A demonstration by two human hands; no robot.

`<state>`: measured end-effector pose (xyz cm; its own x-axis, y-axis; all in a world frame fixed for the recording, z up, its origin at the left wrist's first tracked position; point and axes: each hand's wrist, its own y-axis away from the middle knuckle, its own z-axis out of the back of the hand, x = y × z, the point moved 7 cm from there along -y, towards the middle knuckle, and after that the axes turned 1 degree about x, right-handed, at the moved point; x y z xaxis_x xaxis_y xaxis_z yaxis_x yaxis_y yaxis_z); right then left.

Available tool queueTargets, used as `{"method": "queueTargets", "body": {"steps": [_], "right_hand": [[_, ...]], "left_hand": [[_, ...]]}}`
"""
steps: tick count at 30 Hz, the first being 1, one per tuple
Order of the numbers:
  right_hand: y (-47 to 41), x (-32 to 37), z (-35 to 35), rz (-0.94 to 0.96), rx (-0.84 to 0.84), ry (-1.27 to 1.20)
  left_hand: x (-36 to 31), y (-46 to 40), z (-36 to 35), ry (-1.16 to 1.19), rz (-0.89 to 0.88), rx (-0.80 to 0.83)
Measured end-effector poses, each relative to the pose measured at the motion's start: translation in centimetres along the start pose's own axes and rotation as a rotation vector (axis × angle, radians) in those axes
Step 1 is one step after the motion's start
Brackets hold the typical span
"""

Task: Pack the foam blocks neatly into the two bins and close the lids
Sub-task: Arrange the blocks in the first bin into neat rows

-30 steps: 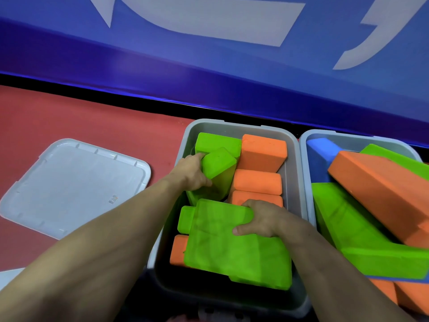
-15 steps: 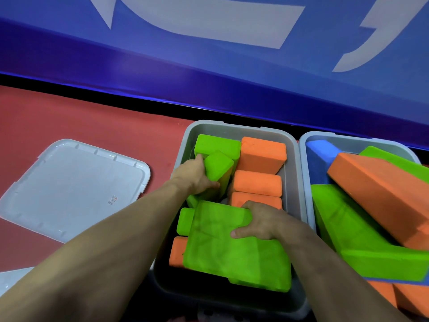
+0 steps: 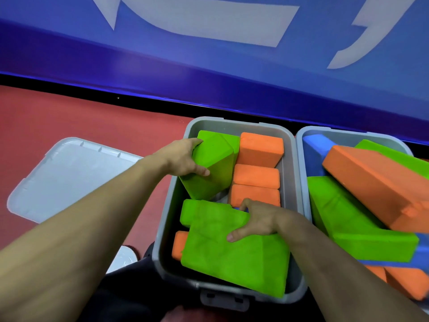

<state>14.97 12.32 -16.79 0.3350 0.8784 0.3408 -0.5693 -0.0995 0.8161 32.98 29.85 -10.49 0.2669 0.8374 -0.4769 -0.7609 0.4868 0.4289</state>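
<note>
Two grey bins stand side by side on the red floor. The left bin (image 3: 292, 173) holds orange blocks (image 3: 260, 152) along its right side and green foam pieces. My left hand (image 3: 183, 159) grips a tilted green block (image 3: 213, 168) at the bin's far left. My right hand (image 3: 255, 220) holds the top edge of a large flat green block (image 3: 232, 252) lying slanted across the near half. The right bin (image 3: 306, 133) is piled above its rim with a long orange block (image 3: 376, 182), green pieces (image 3: 348, 219) and a blue block (image 3: 315, 154).
A white lid (image 3: 67, 175) lies flat on the red floor left of the bins. A blue padded wall (image 3: 209, 54) runs behind them. More orange blocks (image 3: 404, 282) sit at the lower right. A grey latch (image 3: 224, 298) is on the left bin's near rim.
My left hand has lifted and turned the green block, which now sits higher and more tilted at the bin's far left. My right hand stays on the large green block.
</note>
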Motion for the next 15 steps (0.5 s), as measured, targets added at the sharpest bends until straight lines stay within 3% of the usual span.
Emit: {"method": "queueTargets", "body": {"steps": [6,12,15], "right_hand": [[3.1,-0.5,4.4,0.071,-0.11,-0.128],[9.4,-2.6,9.9,0.143,-0.366,-0.727],[11.0,-4.4,11.4,0.065,-0.583,-0.824]], "left_hand": [[-0.1,1.6,1.0,0.017,-0.073,0.045],[-0.2,2.2,1.3,-0.004,-0.086,0.072],[-0.5,2.0,1.0,-0.027,-0.085,0.086]]}}
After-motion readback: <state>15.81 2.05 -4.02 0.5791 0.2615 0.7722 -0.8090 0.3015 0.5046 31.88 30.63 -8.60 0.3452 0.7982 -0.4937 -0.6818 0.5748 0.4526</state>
